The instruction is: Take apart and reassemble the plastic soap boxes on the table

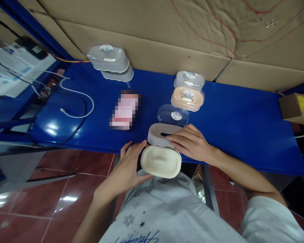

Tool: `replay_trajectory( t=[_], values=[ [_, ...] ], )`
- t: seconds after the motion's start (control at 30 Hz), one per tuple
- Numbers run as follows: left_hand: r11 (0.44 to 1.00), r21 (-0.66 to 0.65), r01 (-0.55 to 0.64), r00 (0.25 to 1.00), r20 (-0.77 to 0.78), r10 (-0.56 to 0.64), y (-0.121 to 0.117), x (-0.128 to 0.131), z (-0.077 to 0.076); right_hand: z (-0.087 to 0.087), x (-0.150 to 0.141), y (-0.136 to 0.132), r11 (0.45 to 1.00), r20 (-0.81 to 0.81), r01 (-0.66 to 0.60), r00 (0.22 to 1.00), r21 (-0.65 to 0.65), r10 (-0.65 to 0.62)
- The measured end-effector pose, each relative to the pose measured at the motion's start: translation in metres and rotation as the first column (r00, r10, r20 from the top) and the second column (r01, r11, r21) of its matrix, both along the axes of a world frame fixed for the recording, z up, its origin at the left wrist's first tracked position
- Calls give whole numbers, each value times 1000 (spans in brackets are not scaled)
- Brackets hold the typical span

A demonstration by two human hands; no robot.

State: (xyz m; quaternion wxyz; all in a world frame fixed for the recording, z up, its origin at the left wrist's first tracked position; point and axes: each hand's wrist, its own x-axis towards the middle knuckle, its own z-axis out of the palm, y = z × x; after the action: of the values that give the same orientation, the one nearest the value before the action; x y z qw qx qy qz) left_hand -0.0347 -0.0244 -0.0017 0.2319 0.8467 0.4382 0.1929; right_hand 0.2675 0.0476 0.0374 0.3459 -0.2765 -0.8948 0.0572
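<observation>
My left hand (126, 168) grips the left end of a cream oval tray-like piece (164, 165) with a raised bar in its middle, held at the table's front edge. Just behind it stands a pale grey oval box (155, 134) with a dark slot in its top. My right hand (188, 143) is closed over the right side of this box, its fingertips by the slot; part of the box is hidden under them. A clear oval lid (167, 114) with a round sticker lies right behind the box.
Farther back sit a peach oval box (178, 101) and a grey one (182, 81), both under clear covers. Stacked grey boxes (96, 60) stand at the back left. A blurred-out phone-like object (125, 111), a white cable (93, 104) and a cardboard box (290, 109) are on the blue table (233, 131).
</observation>
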Motion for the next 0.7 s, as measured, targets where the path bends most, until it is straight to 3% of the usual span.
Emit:
replay_trajectory(
  t=[0.13, 0.27, 0.37, 0.47, 0.7],
  values=[
    [999, -29, -43, 995, 94, 45, 3, 1, -7, 4, 2, -3, 998, -54, -17, 998, -57, 14],
    [972, -172, -163, 931, 299, 209, 4, 5, -12, 6, -1, -13, 991, 25, -126, 992, 49, 125],
    [948, -282, -149, 782, 553, 288, 6, 17, -13, 4, -3, -20, 975, 90, -186, 980, 122, 175],
    [922, -373, -105, 598, 717, 358, 8, 34, -14, -1, -5, -21, 976, 120, -185, 978, 116, 171],
    [815, -577, -48, 317, 765, 560, 9, 57, -18, -9, -6, -17, 988, 228, -121, 969, 99, 96]
  ],
)
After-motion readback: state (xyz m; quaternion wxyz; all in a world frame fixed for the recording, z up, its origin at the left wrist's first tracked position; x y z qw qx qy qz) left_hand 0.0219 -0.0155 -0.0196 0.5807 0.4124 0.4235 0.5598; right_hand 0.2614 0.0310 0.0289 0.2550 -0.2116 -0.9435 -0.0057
